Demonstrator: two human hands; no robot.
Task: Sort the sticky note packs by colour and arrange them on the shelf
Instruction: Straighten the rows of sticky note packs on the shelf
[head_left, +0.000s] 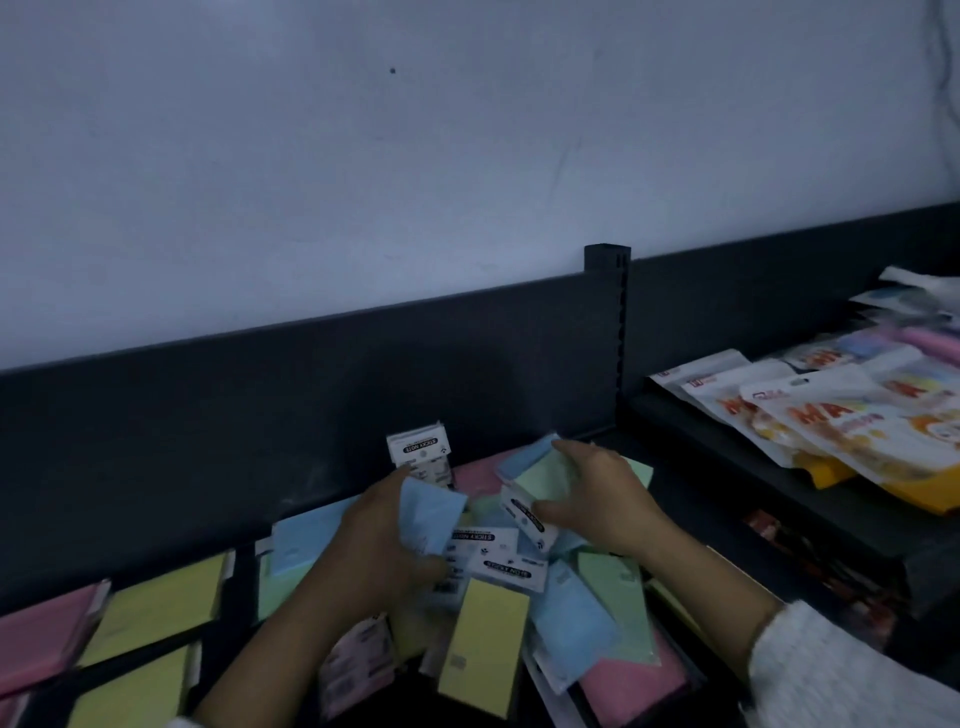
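— Dim room, pale plaster wall (363, 156), black metal shelf (156, 457). What are the hands doing?

— The left hand (374, 551) grips a blue pack (434, 512), thin and glossy in its wrapper. The right hand (597, 499) arches over a green pack (540, 480), thumb pinching near its white printed label.

— Around them?

— Both packs are above a loose heap of sticky note packs (485, 649) on the shelf: flat rectangles in yellow, blue, green and pink, overlapping at all angles. To the left, yellow packs (161, 597) and pink packs (41, 634) lie in tidier groups. Shiny pouches (810, 415) fill the next bay on the right.
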